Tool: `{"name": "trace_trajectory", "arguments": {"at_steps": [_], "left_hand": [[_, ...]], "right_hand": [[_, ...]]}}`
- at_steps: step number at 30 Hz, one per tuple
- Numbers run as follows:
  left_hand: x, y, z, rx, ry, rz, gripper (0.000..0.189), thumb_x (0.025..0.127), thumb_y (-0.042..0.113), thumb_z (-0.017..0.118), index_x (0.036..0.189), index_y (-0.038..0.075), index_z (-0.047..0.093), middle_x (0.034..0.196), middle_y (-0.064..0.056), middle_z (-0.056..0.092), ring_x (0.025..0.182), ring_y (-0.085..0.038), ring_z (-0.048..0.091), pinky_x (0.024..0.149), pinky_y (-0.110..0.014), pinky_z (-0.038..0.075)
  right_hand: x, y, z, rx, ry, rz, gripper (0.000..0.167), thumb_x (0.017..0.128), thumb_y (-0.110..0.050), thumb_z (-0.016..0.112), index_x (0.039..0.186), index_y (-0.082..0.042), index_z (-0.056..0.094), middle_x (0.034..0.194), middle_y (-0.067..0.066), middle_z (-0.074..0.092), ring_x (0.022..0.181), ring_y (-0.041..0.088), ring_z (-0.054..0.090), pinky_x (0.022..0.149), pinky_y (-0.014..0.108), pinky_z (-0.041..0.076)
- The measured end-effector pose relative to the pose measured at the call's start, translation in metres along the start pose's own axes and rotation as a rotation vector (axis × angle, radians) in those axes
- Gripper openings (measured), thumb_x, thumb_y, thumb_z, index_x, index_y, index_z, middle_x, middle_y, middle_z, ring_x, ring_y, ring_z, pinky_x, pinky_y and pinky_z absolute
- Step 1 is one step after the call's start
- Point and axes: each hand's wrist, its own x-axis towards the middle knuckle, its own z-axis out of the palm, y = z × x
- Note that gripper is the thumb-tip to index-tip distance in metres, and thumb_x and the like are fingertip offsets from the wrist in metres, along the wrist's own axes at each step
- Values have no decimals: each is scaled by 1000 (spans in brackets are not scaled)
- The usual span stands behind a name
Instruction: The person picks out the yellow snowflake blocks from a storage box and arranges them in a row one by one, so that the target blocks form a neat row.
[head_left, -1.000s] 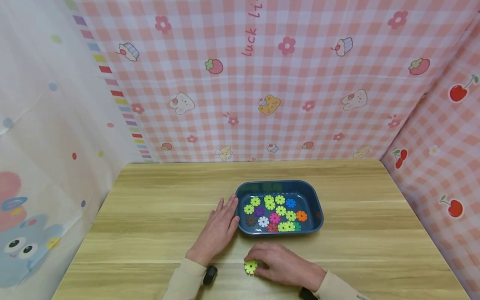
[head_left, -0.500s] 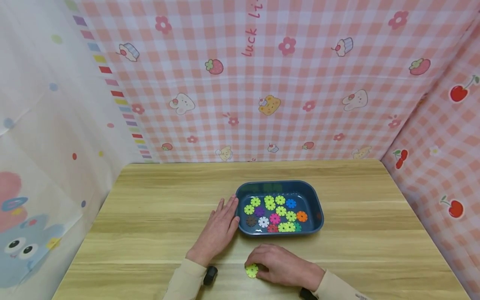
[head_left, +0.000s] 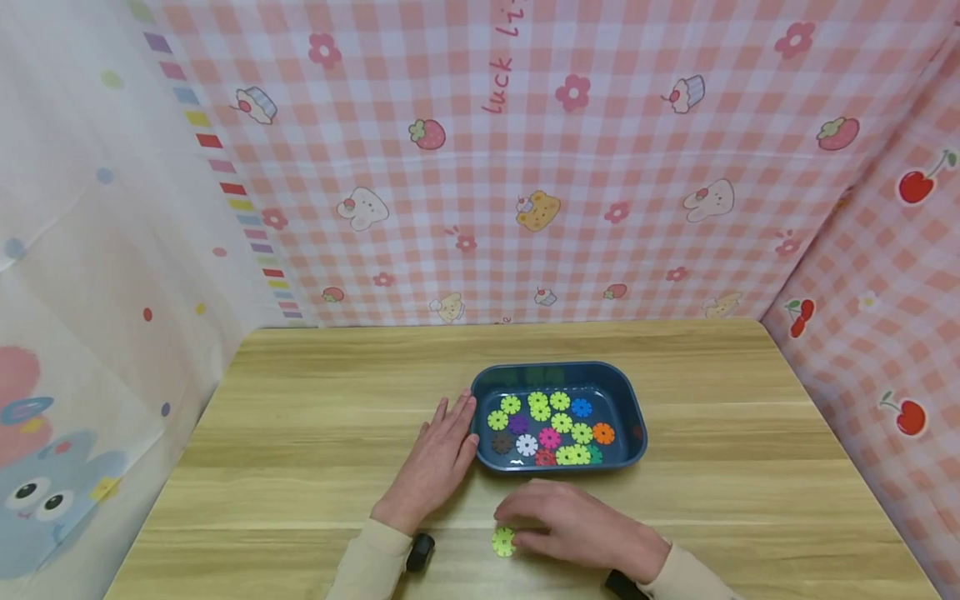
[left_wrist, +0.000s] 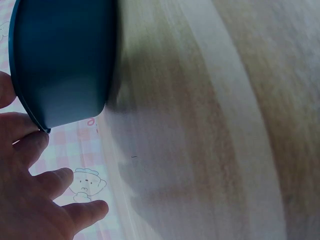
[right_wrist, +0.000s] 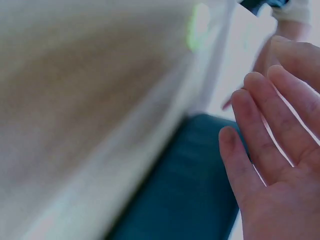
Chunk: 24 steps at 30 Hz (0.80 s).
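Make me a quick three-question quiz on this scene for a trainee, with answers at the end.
1. Which hand touches the tray?
2. True or false: a yellow disc lies on the table, outside the tray.
3. In the head view, which lies closest to the tray's right end? A) purple disc B) white disc C) orange disc

Key: 1. The left hand. 2. True. 3. C.

A left hand (left_wrist: 27, 200) showed at the lower left, fingers spread, some of them touching the rim of a dark teal tub (left_wrist: 67, 60) at the upper left. A wooden tabletop (left_wrist: 190, 150) with a curving pale stripe filled the right, softly shadowed. Beyond the fingers was a pink-checked cloth (left_wrist: 62, 155) printed with a cartoon animal (left_wrist: 86, 186).
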Motion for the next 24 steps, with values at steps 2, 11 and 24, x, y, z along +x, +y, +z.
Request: {"name": "trace_trajectory", "arguments": {"at_steps": [2,11,24], "left_hand": [[0,0,0,-1,1,1,57,112,34,41,163,9,31,170,-5,25,156,-39,21,119,-69,30],[0,-1,2,6,23,20,56,111,29,44,161,5,34,169,-9,28,154,-42,24,117,-70,32],[-1,0,0,-2,5,7,57,112,32,42,162,7,32,170,-7,25,155,-40,22,118,-69,30]], "right_hand": [[-2,-1,-6,3,42,1,25,99,-21,73,123,-16,73,121,-11,71,114,5,64,100,29,56],[-13,9,-28,-31,322,-10,20,95,-16,76,115,-18,76,114,-8,73,106,10,68,94,34,61],[-19,47,-53,-87,508,147,21,88,-10,83,109,-13,77,106,-3,74,99,16,70,85,39,64]]}}
